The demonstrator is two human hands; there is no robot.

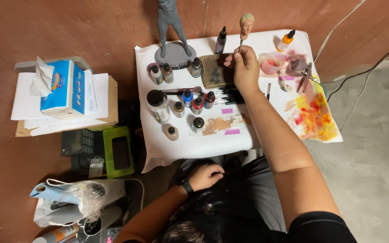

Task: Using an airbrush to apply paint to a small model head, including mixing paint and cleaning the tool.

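While the right hand [245, 66] reaches out over the white paper sheet [194, 144], its fingers are pinched on a thin stick [240, 45] that carries a small painted figure head [246, 23], held upright just beyond the sheet's far edge. Directly left of that hand lies a dark square block [212, 69], and left of the block stands a grey figure [171, 27] on a round base. Small paint bottles [197, 105] stand in a cluster near the middle of the sheet, beside a larger glass jar [158, 105] with a black cap. A pink cup [272, 63] sits on the sheet just right of the hand, and yellow and red paint stains [314, 117] mark the sheet's right corner. The left hand [205, 175], wearing a black wrist watch [185, 185], rests loosely curled on the lap below the sheet's near edge, holding nothing visible. A tissue box [61, 87] lies well left of the sheet.
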